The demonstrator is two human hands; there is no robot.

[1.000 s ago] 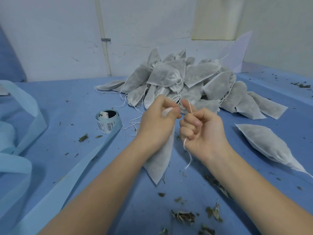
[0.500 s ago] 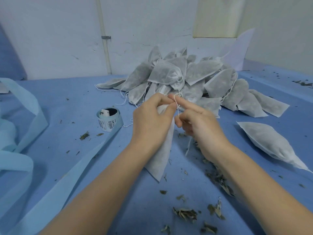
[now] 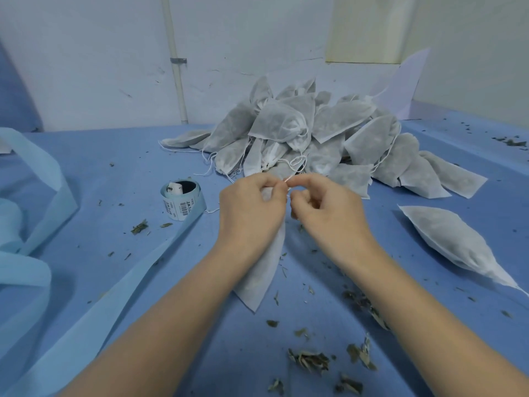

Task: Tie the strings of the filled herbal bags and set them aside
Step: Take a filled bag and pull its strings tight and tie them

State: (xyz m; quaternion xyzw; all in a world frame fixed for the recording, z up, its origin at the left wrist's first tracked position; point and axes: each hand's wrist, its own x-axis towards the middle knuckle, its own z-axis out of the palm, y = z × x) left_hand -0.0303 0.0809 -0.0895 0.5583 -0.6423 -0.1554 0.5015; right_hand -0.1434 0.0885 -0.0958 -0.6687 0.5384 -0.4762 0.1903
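Fingers of the left hand point(image 3: 252, 207) and right hand point(image 3: 323, 207) pinch the string point(image 3: 289, 179) at the neck of the bag point(image 3: 264, 270) hanging below them, knot under way; cinching judged next, then transfer to the pile point(image 3: 329, 133) beyond.

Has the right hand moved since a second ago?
Yes. The right hand has risen toward the pile of tied bags, and now pinches the string right beside the left hand.
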